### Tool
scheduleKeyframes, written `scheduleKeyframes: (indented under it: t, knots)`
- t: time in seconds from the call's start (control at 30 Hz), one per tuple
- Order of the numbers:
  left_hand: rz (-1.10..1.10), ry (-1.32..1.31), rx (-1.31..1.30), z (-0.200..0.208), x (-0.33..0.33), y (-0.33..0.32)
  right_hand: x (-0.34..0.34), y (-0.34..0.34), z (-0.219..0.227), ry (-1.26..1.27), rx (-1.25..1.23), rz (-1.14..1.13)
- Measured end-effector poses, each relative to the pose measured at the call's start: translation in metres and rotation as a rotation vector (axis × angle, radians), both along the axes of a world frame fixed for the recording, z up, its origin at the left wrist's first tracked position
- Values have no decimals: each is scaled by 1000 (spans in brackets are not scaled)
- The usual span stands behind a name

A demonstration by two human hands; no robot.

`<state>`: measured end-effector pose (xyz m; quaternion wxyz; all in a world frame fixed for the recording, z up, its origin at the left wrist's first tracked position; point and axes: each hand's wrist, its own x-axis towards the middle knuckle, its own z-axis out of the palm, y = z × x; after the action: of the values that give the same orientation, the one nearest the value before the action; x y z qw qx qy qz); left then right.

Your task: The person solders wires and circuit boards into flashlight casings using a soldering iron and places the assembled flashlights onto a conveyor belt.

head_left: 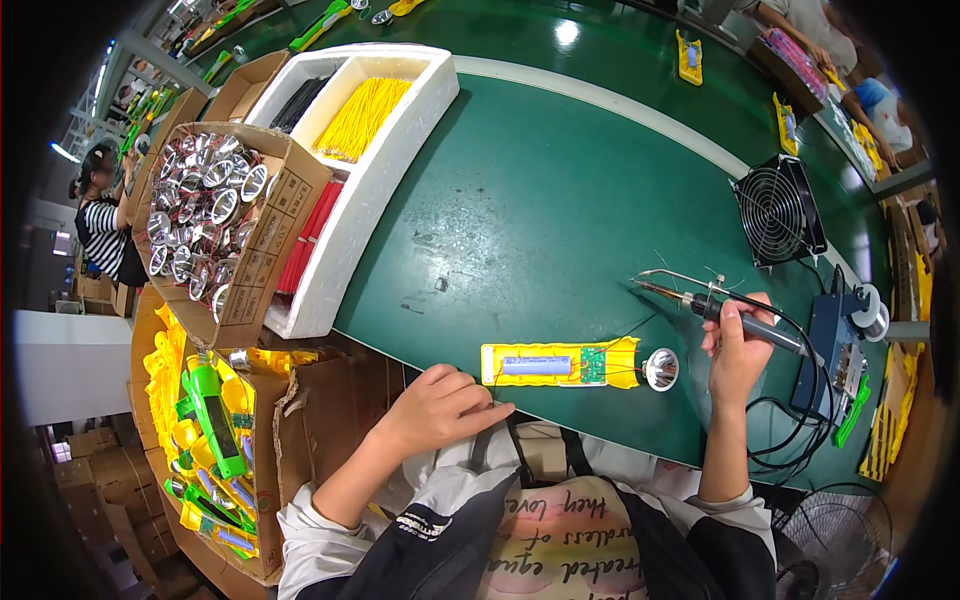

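My right hand [738,345] is closed around the dark grip of a soldering iron [760,328]; its tip points left, and a thin metal solder feed tube [685,278] runs alongside. My left hand [440,408] rests at the table's near edge, its fingers loosely bent and one digit stretched right, with nothing visible in it. Just beyond lies an open yellow flashlight housing [510,378]. Inside it sit a blue cylindrical battery [537,366] and a green circuit board [593,366]. Wires lead from the board to a silver reflector cup [661,369] at the right end.
At left, a carton [262,262] holds many reflectors beside a white foam box [425,105] of yellow, red and black wires. Below stands a bin of housings [215,420]. To the right are a black fan [778,212], a solder spool [870,312], a blue station [822,350] and looped cables.
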<state>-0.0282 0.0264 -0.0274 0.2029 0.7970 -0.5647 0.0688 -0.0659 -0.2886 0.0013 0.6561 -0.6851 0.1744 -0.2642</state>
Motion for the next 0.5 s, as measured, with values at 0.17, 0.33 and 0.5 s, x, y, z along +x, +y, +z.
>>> scheduleKeyframes:
  t: [0.17, 0.33, 0.5]
  knots:
    - [8, 82, -167, 3, -6, -11, -3, -2, 0, -18, -1, -7]
    - [58, 240, -455, 5, -8, -43, -10, -2, 4, -41, 12, -20]
    - [72, 375, -651, 1, -5, -62, -24, -2, 13, -27, 32, -36]
